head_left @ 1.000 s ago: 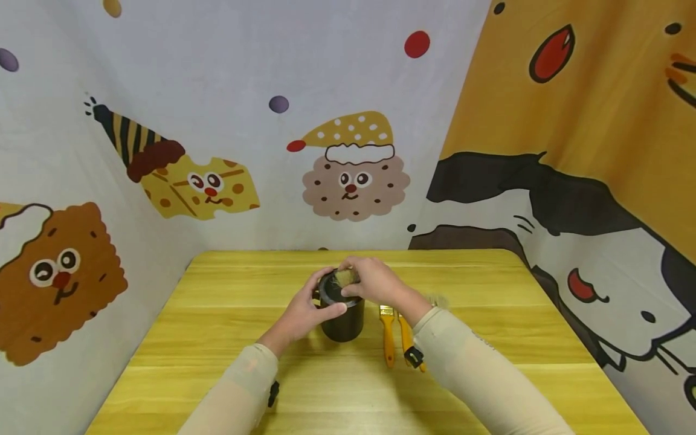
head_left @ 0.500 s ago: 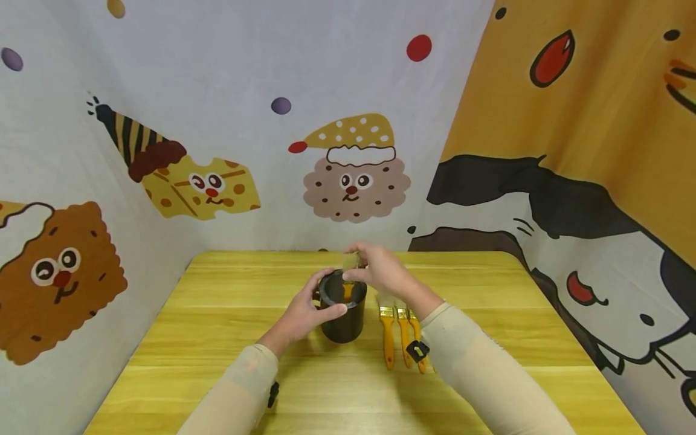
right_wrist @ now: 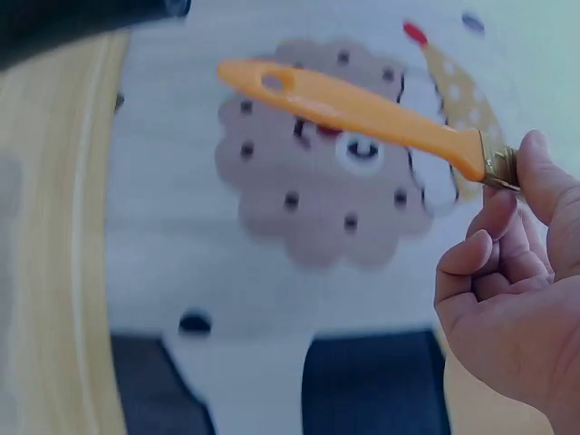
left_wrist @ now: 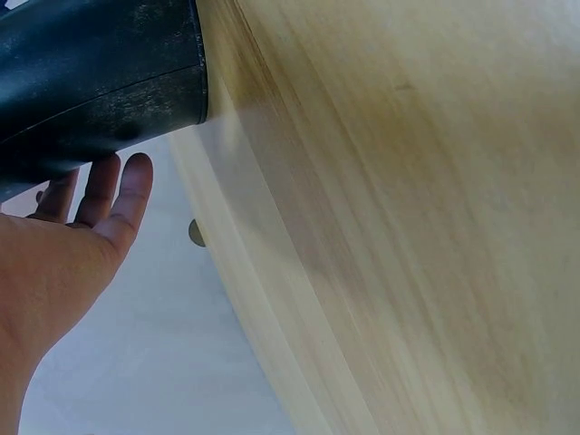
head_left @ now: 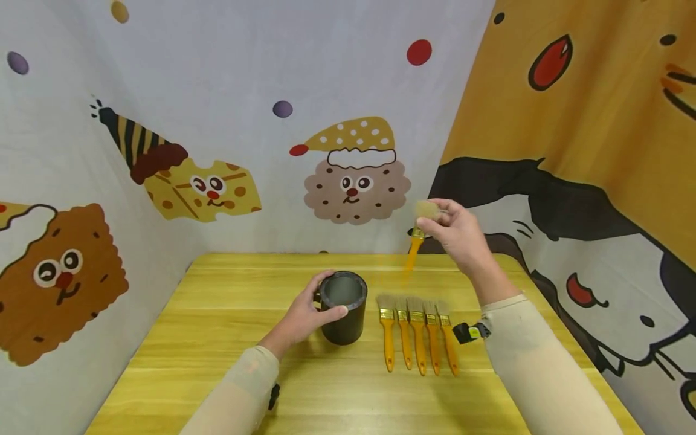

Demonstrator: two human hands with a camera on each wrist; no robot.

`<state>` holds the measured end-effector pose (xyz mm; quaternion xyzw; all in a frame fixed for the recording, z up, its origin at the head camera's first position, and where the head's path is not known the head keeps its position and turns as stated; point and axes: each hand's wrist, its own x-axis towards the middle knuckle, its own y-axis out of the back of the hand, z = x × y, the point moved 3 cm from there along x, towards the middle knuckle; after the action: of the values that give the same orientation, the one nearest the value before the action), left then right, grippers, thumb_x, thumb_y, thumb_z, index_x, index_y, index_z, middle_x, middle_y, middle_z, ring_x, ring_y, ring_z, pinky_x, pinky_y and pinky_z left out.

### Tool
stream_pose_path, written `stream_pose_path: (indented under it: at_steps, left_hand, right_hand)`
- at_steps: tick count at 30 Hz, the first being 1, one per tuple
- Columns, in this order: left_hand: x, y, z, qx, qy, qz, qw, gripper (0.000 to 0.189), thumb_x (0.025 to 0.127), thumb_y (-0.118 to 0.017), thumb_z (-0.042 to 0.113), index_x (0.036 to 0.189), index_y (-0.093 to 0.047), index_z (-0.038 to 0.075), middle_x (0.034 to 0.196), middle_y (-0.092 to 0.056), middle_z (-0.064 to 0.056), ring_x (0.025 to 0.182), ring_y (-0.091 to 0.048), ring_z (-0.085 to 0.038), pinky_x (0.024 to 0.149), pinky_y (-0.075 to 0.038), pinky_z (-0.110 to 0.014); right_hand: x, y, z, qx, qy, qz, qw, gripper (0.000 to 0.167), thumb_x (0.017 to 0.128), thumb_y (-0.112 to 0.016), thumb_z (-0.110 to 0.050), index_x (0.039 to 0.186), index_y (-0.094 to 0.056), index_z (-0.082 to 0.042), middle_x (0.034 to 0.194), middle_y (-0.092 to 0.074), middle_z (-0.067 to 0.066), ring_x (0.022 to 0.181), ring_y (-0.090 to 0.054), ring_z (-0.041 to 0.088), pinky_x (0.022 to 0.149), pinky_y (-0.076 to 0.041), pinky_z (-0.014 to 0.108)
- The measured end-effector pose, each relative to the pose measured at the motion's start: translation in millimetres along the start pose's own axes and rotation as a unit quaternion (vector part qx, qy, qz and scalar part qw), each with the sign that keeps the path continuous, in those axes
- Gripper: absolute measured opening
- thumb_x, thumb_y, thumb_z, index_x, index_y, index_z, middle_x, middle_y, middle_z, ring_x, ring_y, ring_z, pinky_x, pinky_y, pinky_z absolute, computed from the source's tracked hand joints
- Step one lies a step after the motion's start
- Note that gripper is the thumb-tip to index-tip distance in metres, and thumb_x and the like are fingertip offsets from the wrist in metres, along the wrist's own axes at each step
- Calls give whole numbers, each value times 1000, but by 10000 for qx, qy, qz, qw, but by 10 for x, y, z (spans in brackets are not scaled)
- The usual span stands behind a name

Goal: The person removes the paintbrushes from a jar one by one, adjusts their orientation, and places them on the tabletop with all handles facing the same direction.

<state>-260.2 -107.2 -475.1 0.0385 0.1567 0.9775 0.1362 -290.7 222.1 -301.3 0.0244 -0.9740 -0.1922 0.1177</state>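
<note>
A black cylindrical mug (head_left: 344, 323) with a side handle stands upright on the table, and no brush shows in its mouth. My left hand (head_left: 304, 311) grips it near the rim, thumb in front and fingers at the far left side. The left wrist view shows several fingers of it against the dark wall (left_wrist: 100, 82). Up at the back right, above the table, my right hand (head_left: 454, 232) pinches a paintbrush (head_left: 415, 244) by its metal ferrule. Its bristles point up and its orange handle (right_wrist: 362, 113) hangs downward, free of the fingers.
Several paintbrushes (head_left: 418, 332) with orange handles lie side by side on the wooden table (head_left: 217, 344), right of the mug, bristles toward the back. A cartoon-printed cloth (head_left: 234, 121) hangs behind the table and along its sides.
My right hand has drawn the paintbrush out of the mug, then carried it up and to the right. The left hand and the mug have stayed in place.
</note>
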Motion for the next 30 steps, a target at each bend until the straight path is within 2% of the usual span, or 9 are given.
stream_pose_path:
  at_steps: [2,4,7,14,17,21,24,30]
  left_hand:
    - [-5,-2,0,-17,5,-16,10000,86,89,-88,45,160,-39,49,143,-59,-6,121,-57,-26,94,-55,-45]
    - [-7,-3,-4,-22,14,-27,10000,88,89,-88,45,162,-39,45,143,-58,-5,121,-57,-26,94,-56,-46]
    - [-4,-4,-9,-33,15,-23,10000,90,89,-88,46,164,-38,42,145,-58,-5,122,-57,-26,94,-56,-46]
    - [2,0,-19,-14,11,-23,10000,87,89,-88,47,160,-38,49,146,-57,-5,122,-57,-26,94,-56,-45]
    - [8,-1,-18,51,-1,-24,10000,88,89,-88,48,162,-38,47,145,-56,-5,122,-56,-26,94,-56,-44]
    - [12,2,-14,117,-35,7,9999,89,89,-87,50,162,-37,46,146,-56,-5,122,-56,-27,94,-56,-44]
    - [10,2,-13,123,-19,-4,9999,89,88,-87,52,161,-37,49,146,-56,-3,122,-56,-26,94,-56,-44]
    - [1,-3,-15,148,8,-6,9999,91,88,-87,52,163,-37,47,145,-57,-4,122,-56,-26,94,-55,-44]
  right_hand:
    - [-45,174,134,-150,-155,138,9997,46,103,-72,-39,137,-59,-11,101,-72,-11,96,-59,16,83,-51,23]
    - [-97,319,296,-434,-389,223,9981,43,103,-71,-45,125,-60,-9,89,-66,-11,92,-53,20,80,-48,29]
    - [-188,498,541,-954,-828,220,9918,50,103,-68,-54,117,-60,-6,90,-63,-6,95,-52,22,81,-45,35]
    - [-383,862,1119,-1842,-1601,-163,9696,68,104,-57,-66,129,-63,-3,124,-67,14,109,-57,33,83,-48,41]
    - [-460,994,1332,-1978,-2007,-336,9589,76,106,-54,-65,142,-57,1,139,-63,27,120,-59,44,93,-53,53]
    - [-534,1129,1559,-2001,-2460,-489,9471,83,106,-52,-67,149,-53,4,148,-56,33,132,-55,54,107,-46,69]
    - [-566,1165,1698,-2029,-2557,-482,9440,78,105,-54,-67,139,-59,2,141,-59,29,131,-55,52,107,-48,67]
    - [-599,1083,1908,-2085,-2290,-606,9489,68,107,-57,-60,130,-66,3,127,-66,23,118,-62,41,99,-55,55]
